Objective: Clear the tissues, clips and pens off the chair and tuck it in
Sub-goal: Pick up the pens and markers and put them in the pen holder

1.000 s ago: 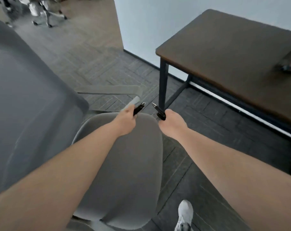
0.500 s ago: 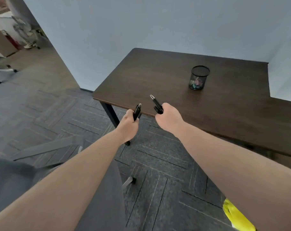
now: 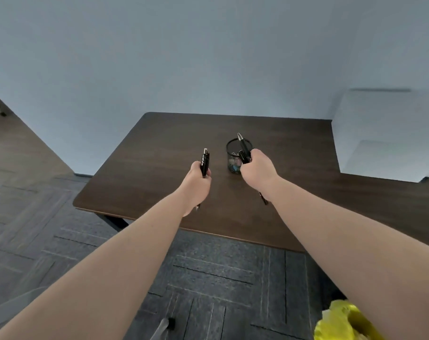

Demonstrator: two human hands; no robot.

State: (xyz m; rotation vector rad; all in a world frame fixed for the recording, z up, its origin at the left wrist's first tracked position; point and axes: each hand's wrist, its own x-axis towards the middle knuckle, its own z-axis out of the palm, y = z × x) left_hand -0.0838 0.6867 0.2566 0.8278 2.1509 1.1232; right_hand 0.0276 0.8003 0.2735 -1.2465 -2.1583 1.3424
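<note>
The dark tabotop is not in question: the tabletop (image 3: 159,168) carries a black mesh holder (image 3: 234,158) with coloured clips apparently inside. The chair is barely in view at the lower left edge, its seat unseen. Left hand (image 3: 197,182) grips a black pen (image 3: 205,161), fingers wrapped round it. Right hand (image 3: 257,168) clasps another pen (image 3: 243,148) at the holder's rim. Judgement: pens nearly stowed; tucking in remains.

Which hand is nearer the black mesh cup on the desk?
Right. The right hand and its pen overlap the mesh cup at its rim; the left hand holds pens off to the cup's left, apart from it.
</note>
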